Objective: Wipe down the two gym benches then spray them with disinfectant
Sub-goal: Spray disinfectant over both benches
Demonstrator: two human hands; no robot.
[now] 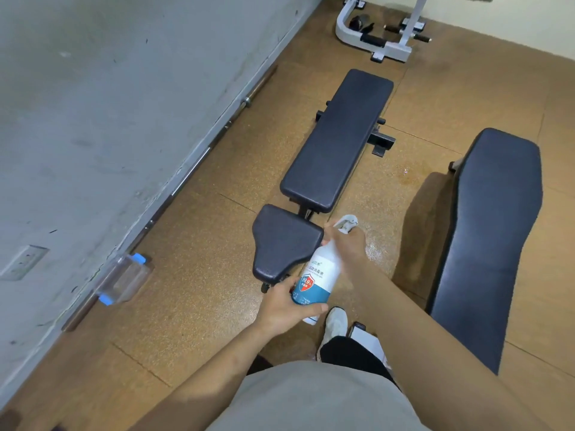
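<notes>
**Two hands on a disinfectant spray bottle, standing between two gym benches**

Head camera, looking down. A person stands on a tan speckled floor (193, 275) with two dark padded benches ahead. The left bench (339, 141) runs away from the viewer, its small seat pad nearest. The right bench (488, 237) lies alongside, well apart across a strip of floor.

The spray bottle (317, 275) is in the air just beside the near end of the left bench, over that strip. The left hand (289, 306) wraps its lower body. The right hand (345, 241) curls round the neck and trigger head (both hands are clamped on the one bottle).

The risk, as I judge it: the nozzle seems to aim at the gap between the benches, not at a pad, so a squeeze now would wet the floor. Patches there already look glossy, and a white shoe (336, 321) stands near them, so a slip is possible.

The white and teal label shows "99.9%" on a red shield. Chinese characters sit above it, too small to read surely.
</notes>
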